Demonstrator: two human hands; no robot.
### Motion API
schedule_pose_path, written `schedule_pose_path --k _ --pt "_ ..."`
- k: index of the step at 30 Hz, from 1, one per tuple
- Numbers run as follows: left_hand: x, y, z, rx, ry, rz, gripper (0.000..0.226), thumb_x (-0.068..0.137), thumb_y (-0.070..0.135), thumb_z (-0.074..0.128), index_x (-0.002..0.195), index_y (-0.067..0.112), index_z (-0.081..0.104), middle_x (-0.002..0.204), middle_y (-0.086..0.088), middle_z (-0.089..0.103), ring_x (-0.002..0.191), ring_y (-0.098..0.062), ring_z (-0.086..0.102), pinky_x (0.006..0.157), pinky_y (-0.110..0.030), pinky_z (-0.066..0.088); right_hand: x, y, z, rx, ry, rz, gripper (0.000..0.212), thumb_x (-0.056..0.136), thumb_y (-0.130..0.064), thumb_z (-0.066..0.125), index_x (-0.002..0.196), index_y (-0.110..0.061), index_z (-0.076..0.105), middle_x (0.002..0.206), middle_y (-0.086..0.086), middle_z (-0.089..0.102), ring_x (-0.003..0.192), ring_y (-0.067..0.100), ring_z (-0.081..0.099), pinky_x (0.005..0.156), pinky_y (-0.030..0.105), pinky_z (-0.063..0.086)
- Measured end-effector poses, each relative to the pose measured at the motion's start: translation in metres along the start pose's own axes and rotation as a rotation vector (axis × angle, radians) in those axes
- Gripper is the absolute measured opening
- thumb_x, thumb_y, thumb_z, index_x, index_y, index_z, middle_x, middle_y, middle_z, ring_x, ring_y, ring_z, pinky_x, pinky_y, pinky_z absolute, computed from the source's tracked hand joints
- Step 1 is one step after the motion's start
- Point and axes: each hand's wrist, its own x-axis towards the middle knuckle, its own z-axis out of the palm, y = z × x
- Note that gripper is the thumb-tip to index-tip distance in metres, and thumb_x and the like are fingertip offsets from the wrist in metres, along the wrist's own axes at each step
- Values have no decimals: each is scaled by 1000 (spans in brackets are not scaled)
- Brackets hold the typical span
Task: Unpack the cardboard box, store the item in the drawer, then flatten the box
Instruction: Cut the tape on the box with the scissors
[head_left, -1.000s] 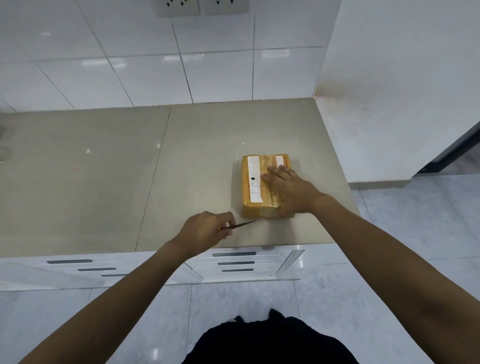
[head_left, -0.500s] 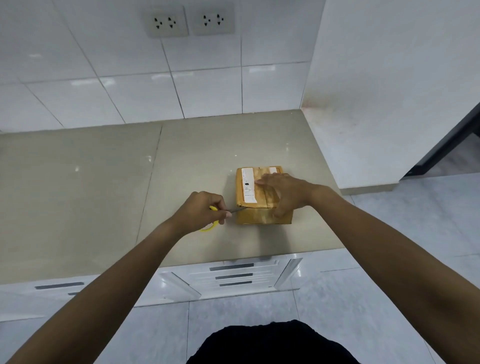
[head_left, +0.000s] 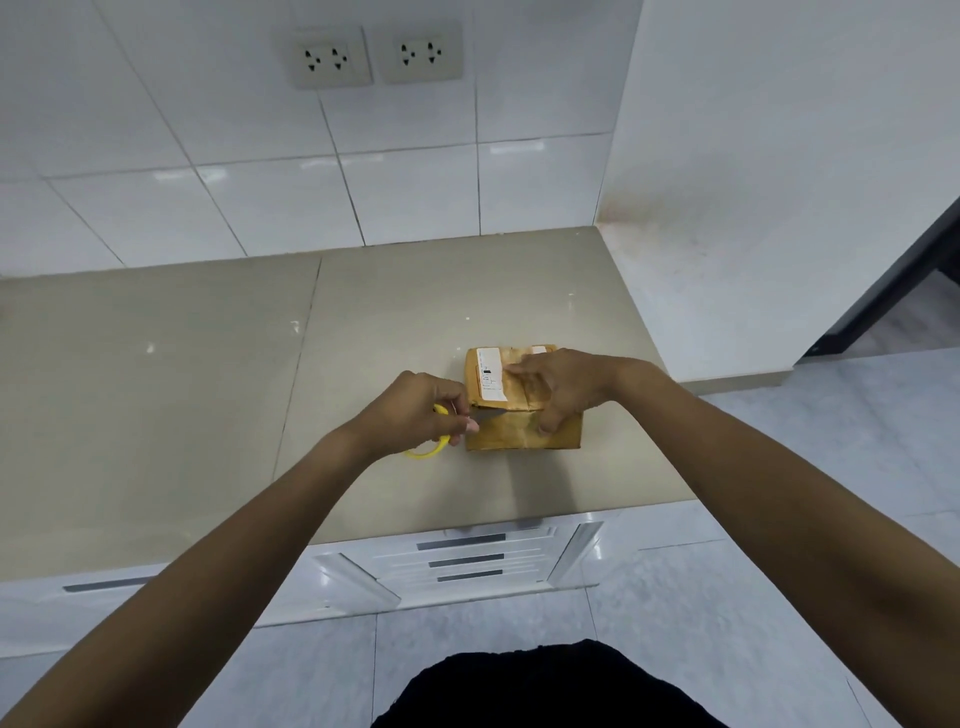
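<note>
Low in frame drawers (head_left: 465, 558) front a beige counter (head_left: 156, 395) under white tiles and two sockets (head_left: 376, 56), where the box (head_left: 519, 431) has turned nearer-face-up since before, right hand (head_left: 563, 387) pressing flat, left hand (head_left: 421, 413) clamping yellow scissors (head_left: 431, 451), blade now at its seam.
</note>
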Motion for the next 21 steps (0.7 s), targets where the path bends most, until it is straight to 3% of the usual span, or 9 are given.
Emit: schedule_pose_path --k 2,5,9,11,14,16,18,21 --pt "-3 -2 0 259 30 166 17 87 33 69 83 16 69 65 11 69 54 -7 52 53 -22 41 0 -2 -1 21 -6 8 113 53 -45 76 152 -33 24 144 1 35 127 24 40 98 41 50" --pt "-4 -1 0 644 138 425 13 88 30 67 91 17 69 68 -5 66 61 -21 56 51 -28 37 1 -4 -4 38 -19 16 105 60 -37 81 150 -35 27 133 -1 38 119 22 45 94 42 52" --pt "-5 -1 2 800 234 624 11 80 24 75 82 15 70 59 -4 62 52 -22 57 41 -25 34 3 -5 -5 21 -19 21 102 65 -34 82 150 -34 27 125 -5 36 116 21 46 94 43 53" --pt "-6 -3 3 681 227 530 14 85 29 68 83 15 70 61 -3 63 51 -17 54 45 -25 36 2 -5 -5 35 -15 23 105 60 -38 80 150 -34 27 126 -5 36 114 21 46 93 42 53" --pt "-7 -1 3 -21 61 62 18 89 28 69 83 10 71 67 -2 72 51 -9 54 47 -20 41 -1 -5 -5 67 1 15 108 55 -42 74 151 -34 26 138 -2 37 119 22 45 94 42 53" --pt "-6 -5 0 -283 -33 -132 16 89 24 70 86 8 71 73 -9 74 54 -10 55 43 -20 39 -2 -6 -3 87 16 2 108 54 -44 73 150 -33 27 143 -1 36 123 24 45 95 44 52" --pt "-3 -11 -7 -161 -112 -108 13 91 24 67 91 12 72 75 -8 73 57 -5 55 46 -20 41 -2 -8 -2 104 22 0 107 53 -45 73 150 -33 27 144 0 35 124 25 44 95 44 52" --pt "2 -13 -16 236 -132 66 13 95 30 60 96 23 71 72 8 72 61 -1 57 58 -16 41 -2 -9 -2 110 19 7 107 54 -45 73 150 -34 28 145 -1 35 125 25 44 95 43 53"
